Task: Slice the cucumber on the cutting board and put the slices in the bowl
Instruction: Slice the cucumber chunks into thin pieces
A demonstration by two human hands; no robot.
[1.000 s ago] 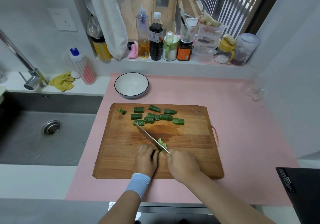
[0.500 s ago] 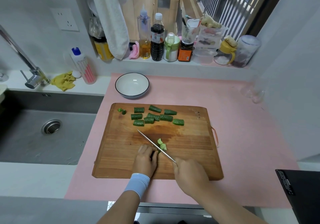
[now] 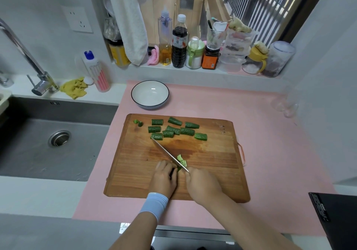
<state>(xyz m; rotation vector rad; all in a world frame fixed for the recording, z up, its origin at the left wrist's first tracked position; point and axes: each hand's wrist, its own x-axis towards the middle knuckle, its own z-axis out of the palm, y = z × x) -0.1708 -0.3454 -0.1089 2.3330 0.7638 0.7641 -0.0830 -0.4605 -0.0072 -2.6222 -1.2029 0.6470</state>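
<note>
A wooden cutting board (image 3: 212, 172) lies on the pink mat. Several green cucumber chunks (image 3: 173, 131) are spread along its far side. Near the front, my left hand (image 3: 164, 178) curls over a short cucumber piece (image 3: 178, 168), mostly hidden under its fingers. My right hand (image 3: 202, 186) grips the handle of a knife (image 3: 168, 154), whose blade slants up and left and is down on that piece. A couple of small cut bits (image 3: 182, 160) lie just right of the blade. An empty white bowl (image 3: 150, 94) with a dark rim stands beyond the board.
A steel sink (image 3: 54, 139) and tap (image 3: 38, 81) are to the left. Bottles and jars (image 3: 193, 50) line the window ledge behind. A yellow cloth (image 3: 74, 87) lies by the sink. A black device (image 3: 336, 220) sits at the front right corner.
The knife was lifted and drawn back half a second ago; now it is down again on the cucumber piece beside my left hand. The cut bits stay beside the blade.
</note>
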